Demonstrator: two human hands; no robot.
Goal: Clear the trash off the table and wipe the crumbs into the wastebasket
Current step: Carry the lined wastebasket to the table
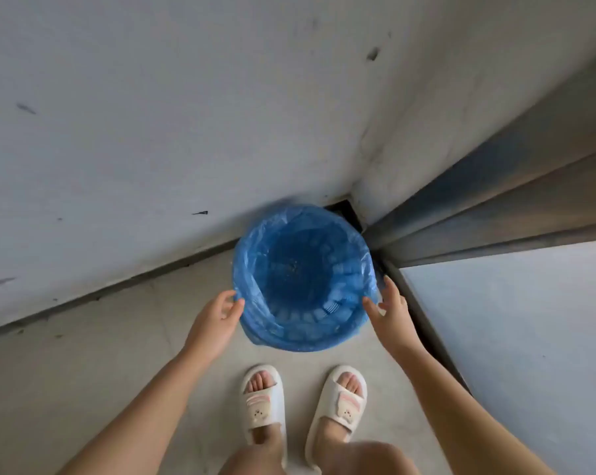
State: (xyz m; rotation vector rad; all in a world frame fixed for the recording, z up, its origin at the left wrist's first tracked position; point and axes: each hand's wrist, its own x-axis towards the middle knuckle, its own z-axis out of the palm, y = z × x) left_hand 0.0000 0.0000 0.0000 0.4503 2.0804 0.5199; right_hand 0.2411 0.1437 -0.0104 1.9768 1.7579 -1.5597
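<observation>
A round wastebasket (303,279) lined with a blue plastic bag stands on the floor in a corner, straight below me. Only a few dark specks lie at its bottom. My left hand (217,320) touches the left side of the rim, fingers curled against the bag. My right hand (390,310) is at the right side of the rim with fingers spread, touching or just off the bag. Neither hand has closed around the rim. No table or trash is in view.
A pale wall (152,132) rises right behind the basket. A metal door or sliding frame (495,207) runs along the right. A dark gap (344,209) shows in the corner. My feet in white slippers (265,402) stand on the grey floor just before the basket.
</observation>
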